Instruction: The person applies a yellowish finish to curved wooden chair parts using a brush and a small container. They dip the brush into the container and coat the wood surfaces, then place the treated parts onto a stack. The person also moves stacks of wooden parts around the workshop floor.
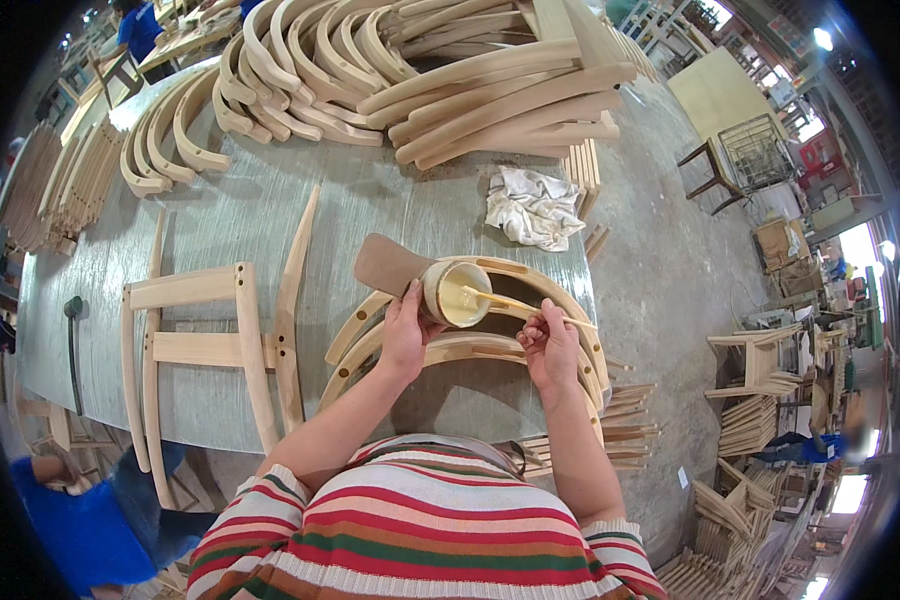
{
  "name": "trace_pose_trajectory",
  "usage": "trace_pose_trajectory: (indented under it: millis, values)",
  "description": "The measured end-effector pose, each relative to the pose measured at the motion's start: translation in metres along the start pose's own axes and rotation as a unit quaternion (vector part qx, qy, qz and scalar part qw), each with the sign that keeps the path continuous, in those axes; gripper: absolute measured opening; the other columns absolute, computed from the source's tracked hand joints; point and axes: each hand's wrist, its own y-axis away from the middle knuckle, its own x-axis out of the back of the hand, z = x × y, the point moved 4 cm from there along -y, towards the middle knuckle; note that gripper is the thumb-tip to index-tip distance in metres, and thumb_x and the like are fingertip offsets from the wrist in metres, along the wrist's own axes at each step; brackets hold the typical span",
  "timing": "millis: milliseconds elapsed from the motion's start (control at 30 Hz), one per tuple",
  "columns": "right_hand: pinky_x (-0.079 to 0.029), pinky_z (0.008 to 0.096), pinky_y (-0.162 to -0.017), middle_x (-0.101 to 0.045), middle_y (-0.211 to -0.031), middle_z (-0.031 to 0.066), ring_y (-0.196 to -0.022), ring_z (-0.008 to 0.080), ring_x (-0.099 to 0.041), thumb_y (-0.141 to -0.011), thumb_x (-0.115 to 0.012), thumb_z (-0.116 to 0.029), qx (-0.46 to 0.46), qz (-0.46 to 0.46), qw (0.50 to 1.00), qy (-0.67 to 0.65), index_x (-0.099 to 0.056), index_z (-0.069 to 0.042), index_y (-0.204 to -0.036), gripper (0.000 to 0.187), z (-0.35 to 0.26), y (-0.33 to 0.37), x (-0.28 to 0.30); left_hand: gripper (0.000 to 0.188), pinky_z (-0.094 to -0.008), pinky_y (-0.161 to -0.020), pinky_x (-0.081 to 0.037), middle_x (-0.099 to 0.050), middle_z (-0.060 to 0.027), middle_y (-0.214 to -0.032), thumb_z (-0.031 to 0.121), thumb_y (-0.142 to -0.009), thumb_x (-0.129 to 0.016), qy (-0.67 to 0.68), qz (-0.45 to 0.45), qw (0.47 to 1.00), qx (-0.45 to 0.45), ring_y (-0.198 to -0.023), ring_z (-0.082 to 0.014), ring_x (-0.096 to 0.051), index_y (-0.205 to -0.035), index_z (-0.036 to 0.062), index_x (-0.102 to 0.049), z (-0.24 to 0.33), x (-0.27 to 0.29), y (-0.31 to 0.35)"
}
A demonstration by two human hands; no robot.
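My left hand [406,332] grips a round cup [432,290] of pale yellow, creamy liquid [456,302], tilted toward me. A flat brown piece [385,262] sticks out on the cup's left; whether it is joined to the cup I cannot tell. Pinched in my right hand [551,346] is a thin, light stick [510,301], its far end inside the cup. Beneath both hands lie curved wooden chair parts [574,300] with round dark holes or plugs along them. My forearms hide some of the nearer curve.
A wooden chair frame [192,348] lies to the left, beside a dark rod-like tool [74,345]. Bent wooden parts [300,75] are piled on the metal-topped table [410,205] at the back, near a crumpled white cloth [533,207]. A person in blue [80,520] is close at lower left.
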Motion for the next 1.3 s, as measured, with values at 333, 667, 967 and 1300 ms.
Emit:
trace_pose_trajectory:
  millis: [333,667,967,1300]
  values:
    - [-0.053,0.0284,-0.059,-0.062,-0.073,0.0089,-0.061,0.0154,-0.061,-0.085,-0.06,-0.008,0.11,0.001,0.981,0.158,-0.054,-0.004,-0.081,0.008,-0.016,-0.004,0.023,0.037,-0.04,-0.084,-0.052,-0.056,-0.0082,-0.111,0.035,-0.095,-0.04,0.024,0.126,0.99,-0.052,-0.099,-0.0202,-0.058,-0.117,0.006,-0.046,0.038,0.059,-0.004]
    - [-0.051,0.0243,-0.066,-0.061,-0.077,0.0068,-0.069,0.013,-0.062,-0.087,-0.058,-0.006,0.24,-0.024,0.916,0.32,-0.056,-0.001,-0.085,0.006,-0.001,-0.001,0.015,0.037,-0.0462,-0.09,-0.048,-0.053,-0.0137,-0.116,0.03,-0.097,-0.038,0.046,0.127,0.988,-0.072,-0.105,-0.0258,-0.056,-0.119,0.0013,-0.043,0.05,0.068,-0.002]
    - [-0.048,0.0273,-0.065,-0.061,-0.078,0.0091,-0.073,0.0183,-0.06,-0.084,-0.059,-0.003,0.348,-0.086,0.828,0.431,-0.056,-0.001,-0.083,0.004,0.008,0.012,-0.002,0.035,-0.0445,-0.091,-0.047,-0.053,-0.0111,-0.117,0.029,-0.097,-0.037,0.052,0.12,0.99,-0.054,-0.108,-0.0235,-0.054,-0.118,0.0022,-0.046,0.045,0.054,-0.015]
    - [-0.044,0.0332,-0.057,-0.056,-0.073,0.0127,-0.064,0.029,-0.056,-0.079,-0.061,-0.001,0.322,-0.126,0.709,0.615,-0.054,-0.003,-0.079,0.007,-0.043,0.02,-0.041,0.034,-0.0445,-0.091,-0.047,-0.054,-0.0094,-0.117,0.028,-0.097,-0.036,0.064,0.143,0.986,-0.056,-0.109,-0.0225,-0.054,-0.119,0.0031,-0.046,0.05,0.056,-0.024]
